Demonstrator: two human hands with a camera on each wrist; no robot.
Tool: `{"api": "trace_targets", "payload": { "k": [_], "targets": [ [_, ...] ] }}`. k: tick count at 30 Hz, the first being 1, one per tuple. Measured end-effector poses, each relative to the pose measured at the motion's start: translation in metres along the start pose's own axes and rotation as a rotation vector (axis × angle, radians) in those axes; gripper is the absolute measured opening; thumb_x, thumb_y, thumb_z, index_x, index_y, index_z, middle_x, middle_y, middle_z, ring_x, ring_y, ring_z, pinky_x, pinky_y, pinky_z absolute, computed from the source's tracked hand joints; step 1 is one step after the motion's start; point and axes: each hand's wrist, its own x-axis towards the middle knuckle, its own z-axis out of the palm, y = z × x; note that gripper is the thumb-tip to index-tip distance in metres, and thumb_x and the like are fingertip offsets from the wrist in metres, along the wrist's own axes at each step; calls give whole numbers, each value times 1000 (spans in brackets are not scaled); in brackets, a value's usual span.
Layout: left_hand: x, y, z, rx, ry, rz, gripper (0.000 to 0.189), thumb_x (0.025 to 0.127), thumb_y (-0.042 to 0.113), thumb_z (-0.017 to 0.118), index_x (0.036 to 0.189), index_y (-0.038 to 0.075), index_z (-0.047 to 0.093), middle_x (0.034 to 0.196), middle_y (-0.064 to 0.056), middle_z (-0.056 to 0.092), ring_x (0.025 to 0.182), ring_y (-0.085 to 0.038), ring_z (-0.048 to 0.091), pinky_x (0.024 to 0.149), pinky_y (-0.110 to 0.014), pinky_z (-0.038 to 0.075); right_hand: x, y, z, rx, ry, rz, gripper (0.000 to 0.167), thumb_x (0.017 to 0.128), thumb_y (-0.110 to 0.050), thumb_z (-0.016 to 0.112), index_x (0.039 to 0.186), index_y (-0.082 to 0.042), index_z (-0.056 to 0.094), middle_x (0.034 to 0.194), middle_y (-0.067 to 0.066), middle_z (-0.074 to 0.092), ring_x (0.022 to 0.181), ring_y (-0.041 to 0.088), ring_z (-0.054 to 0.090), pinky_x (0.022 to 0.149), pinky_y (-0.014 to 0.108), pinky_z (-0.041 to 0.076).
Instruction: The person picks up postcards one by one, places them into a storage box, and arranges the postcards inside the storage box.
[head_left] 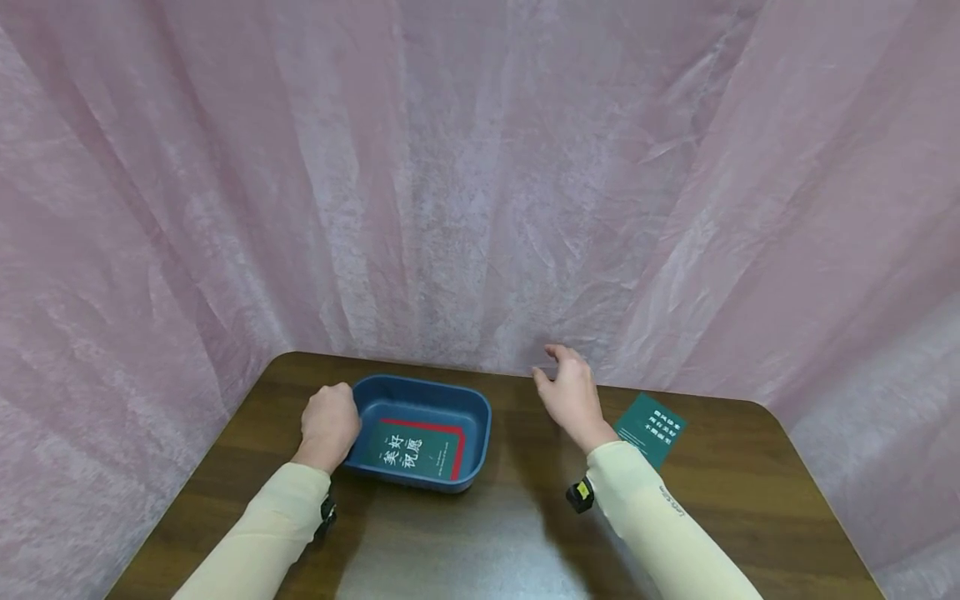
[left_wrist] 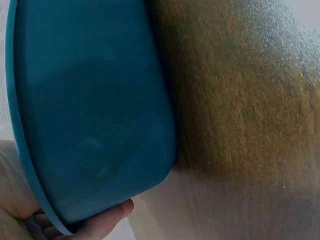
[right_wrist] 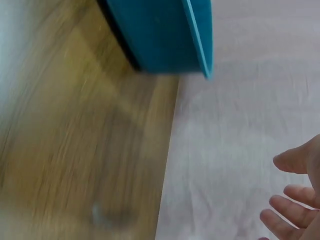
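Note:
A blue rectangular basin [head_left: 420,390] with rounded corners stands on the table, left of the middle. My left hand [head_left: 331,421] grips its left end; the left wrist view shows the fingers curled round the rim and wall of the basin [left_wrist: 95,115]. Inside the basin lies a dark green card [head_left: 427,450] with white characters and a red border. My right hand [head_left: 572,392] hovers to the right of the basin, holding nothing, its thumb and fingers spread apart. In the right wrist view the hand [right_wrist: 300,200] is apart from the basin [right_wrist: 160,35].
A second green card [head_left: 651,427] with white characters lies on the table beyond the right forearm, which partly covers it. The brown wooden table [head_left: 750,492] has rounded back corners. Pink curtains [head_left: 465,183] hang behind it and along both sides.

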Motion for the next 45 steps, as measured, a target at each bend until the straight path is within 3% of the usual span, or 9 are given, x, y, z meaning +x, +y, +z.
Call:
{"api": "trace_targets", "payload": {
  "k": [7, 9, 14, 16, 19, 25, 30, 36, 45],
  "targets": [
    [1, -1, -1, 7, 1, 0, 21, 83, 10, 63, 93, -8, 66, 80, -25, 68, 63, -33, 65, 52, -50, 55, -5, 37, -14, -59, -15, 126, 46, 88, -34, 61, 128, -13, 54, 127, 8, 57, 112, 29, 57, 82, 44, 52],
    [1, -2, -2, 6, -2, -1, 21, 83, 10, 62, 93, -8, 66, 80, -25, 68, 62, -33, 65, 52, -50, 54, -8, 49, -18, -83, -22, 167, 47, 88, -35, 60, 129, -13, 53, 128, 11, 57, 90, 28, 64, 67, 40, 52],
    [1, -2, -1, 5, -3, -4, 22, 84, 10, 61, 95, -9, 66, 81, -26, 67, 62, -33, 65, 52, -51, 54, -12, 84, -28, -148, -23, 273, 53, 88, -37, 60, 131, -7, 51, 127, 18, 56, 85, 34, 62, 62, 41, 50],
    [0, -1, -1, 3, -6, -8, 22, 84, 10, 61, 95, -8, 66, 82, -26, 67, 62, -33, 65, 53, -51, 55, -15, 98, -33, -175, -32, 340, 58, 88, -40, 59, 133, -5, 49, 127, 22, 54, 101, 40, 58, 65, 44, 51],
    [-1, -1, 0, 3, -8, -8, 22, 84, 11, 62, 95, -8, 66, 82, -26, 67, 62, -34, 65, 54, -51, 55, -20, 114, -40, -228, -96, 459, 72, 87, -52, 55, 137, -3, 41, 128, 26, 48, 105, 44, 52, 62, 45, 47],
    [-2, 1, -2, 5, 13, 7, 22, 84, 11, 61, 93, -9, 66, 81, -26, 68, 62, -34, 66, 53, -51, 55, -30, 131, -52, -365, -212, 665, 123, 63, -91, 37, 125, 15, 37, 107, 32, 41, 97, 46, 43, 68, 54, 42],
    [-3, 2, -3, 3, -10, -5, 23, 84, 11, 62, 94, -9, 66, 81, -25, 68, 62, -33, 66, 53, -50, 55, -35, 141, -61, -422, -234, 799, 133, 46, -99, 37, 112, 17, 38, 94, 29, 39, 85, 39, 41, 65, 48, 41],
    [-4, 3, -4, 4, -15, -4, 22, 84, 11, 62, 94, -9, 66, 81, -25, 68, 60, -32, 65, 52, -50, 55, -40, 144, -62, -413, -311, 824, 137, 52, -94, 45, 125, 21, 31, 102, 34, 41, 90, 41, 43, 66, 50, 44],
    [-6, 3, -3, 9, -11, -5, 23, 84, 11, 62, 94, -9, 66, 83, -26, 67, 64, -35, 66, 54, -51, 55, -45, 145, -66, -315, -339, 788, 122, 56, -80, 64, 125, 17, 36, 97, 29, 40, 84, 38, 43, 59, 42, 44]
  ]
}}
